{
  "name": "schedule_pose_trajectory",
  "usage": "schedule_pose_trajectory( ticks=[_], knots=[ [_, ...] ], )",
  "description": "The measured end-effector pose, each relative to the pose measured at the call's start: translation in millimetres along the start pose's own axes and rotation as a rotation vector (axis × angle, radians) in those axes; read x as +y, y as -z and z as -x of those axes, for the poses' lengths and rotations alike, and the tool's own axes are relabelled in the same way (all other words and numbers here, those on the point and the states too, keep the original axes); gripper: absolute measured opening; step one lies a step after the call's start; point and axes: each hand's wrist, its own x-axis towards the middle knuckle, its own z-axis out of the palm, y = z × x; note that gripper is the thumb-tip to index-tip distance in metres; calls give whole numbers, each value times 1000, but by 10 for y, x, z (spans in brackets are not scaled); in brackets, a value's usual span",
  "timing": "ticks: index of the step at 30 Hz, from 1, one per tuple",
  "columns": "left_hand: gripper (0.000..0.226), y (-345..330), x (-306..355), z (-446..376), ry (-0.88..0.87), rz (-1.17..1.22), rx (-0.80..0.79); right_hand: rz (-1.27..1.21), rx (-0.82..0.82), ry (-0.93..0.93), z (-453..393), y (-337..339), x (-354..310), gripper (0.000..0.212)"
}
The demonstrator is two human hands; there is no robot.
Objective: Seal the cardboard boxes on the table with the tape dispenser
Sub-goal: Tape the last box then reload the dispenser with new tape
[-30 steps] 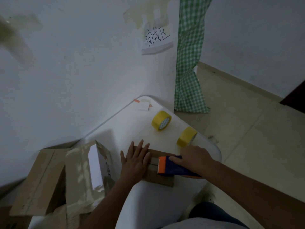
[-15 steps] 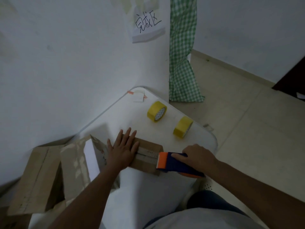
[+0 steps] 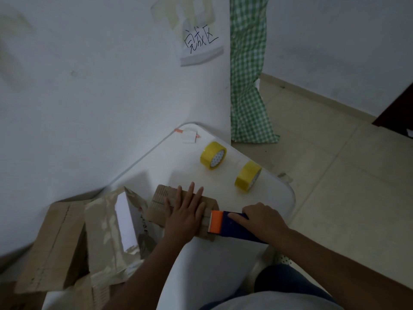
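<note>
Your left hand [image 3: 185,214] lay flat on top of the small cardboard box [image 3: 163,198], fingers straight and spread a little, pointing toward twelve o'clock and pressing the lid down. The box sat on the white table [image 3: 156,166] near the table's middle, its long side running from ten o'clock to four o'clock. Your right hand [image 3: 261,220] gripped the blue handle of the tape dispenser [image 3: 225,224], the fingers curled round it and the index finger laid along its top. The dispenser's orange front edge touched the box's end at about three o'clock from your left hand, and a strip of tape showed on the box between your fingers and that edge. At one o'clock from the box two rolls of yellow tape stood on edge on the table, the farther roll [image 3: 212,155] near the wall corner and the nearer roll [image 3: 247,179] close to the table's right rim, apart from each other. A small white label [image 3: 188,136] was stuck at the table's far corner. At nine o'clock from the box lay a pile of opened cardboard cartons [image 3: 55,245] with shiny tape across them. On the wall at twelve o'clock hung a handwritten paper note [image 3: 201,44], and a green checked cloth [image 3: 248,70] hung just right of it.
</note>
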Motion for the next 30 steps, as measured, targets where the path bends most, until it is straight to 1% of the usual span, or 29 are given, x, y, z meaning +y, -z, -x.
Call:
schedule_pose_trajectory(
  ticks=[3,9,15,17,19,21,23,26,30],
  knots=[
    [59,-41,-17,7,1,-24,19,-42,15,17,-6,10,79,65],
    [58,-115,-55,-15,-13,-3,48,-77,27,47,93,-16,299,59],
    [56,-142,-47,-22,-2,-5,98,-63,15,-58,258,-86,642,61],
    [56,-122,-31,-34,-4,-28,122,-64,16,-72,235,-92,604,61],
    [58,-53,6,-8,-31,-42,192,-75,-20,-89,183,-75,517,61],
    [62,-41,71,55,-66,44,242,-114,-95,-115,135,-82,448,59],
    [72,-81,192,119,-48,166,215,-129,-161,-124,103,-113,401,56],
    [72,-201,362,169,57,289,150,-94,-185,-113,72,-117,304,54],
    [72,-287,445,156,69,145,176,-19,-156,-130,-6,-111,144,61]
  ],
)
